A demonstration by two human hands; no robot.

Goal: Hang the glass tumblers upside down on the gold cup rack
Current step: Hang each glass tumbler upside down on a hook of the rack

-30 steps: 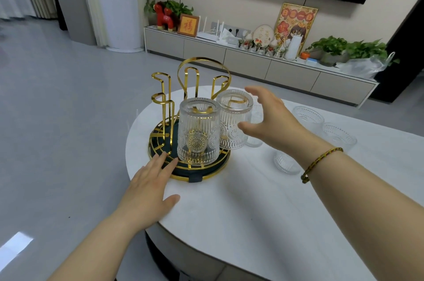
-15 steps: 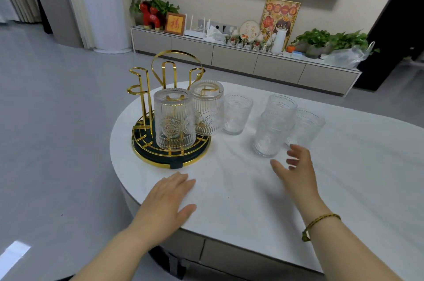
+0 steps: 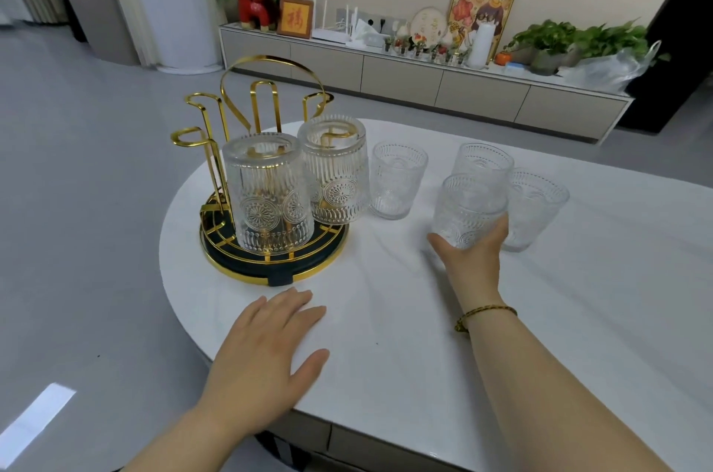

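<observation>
The gold cup rack (image 3: 216, 136) stands on a round dark base at the left end of the white table. Two embossed glass tumblers hang upside down on it: one at the front (image 3: 266, 193), one behind it to the right (image 3: 335, 170). Upright tumblers stand to the right of the rack: one close to it (image 3: 395, 180), one farther back (image 3: 482, 161), one at the far right (image 3: 534, 211). My right hand (image 3: 468, 263) is wrapped around the base of the nearest upright tumbler (image 3: 465, 211). My left hand (image 3: 266, 352) lies flat on the table in front of the rack, holding nothing.
The table (image 3: 578, 336) has a rounded left end and its front edge lies near my left wrist. Beyond it is open grey floor, then a low TV cabinet (image 3: 424, 78) with plants and ornaments.
My right hand has moved forward from the table and closed around the nearest upright tumbler. My left hand has stayed flat in front of the rack.
</observation>
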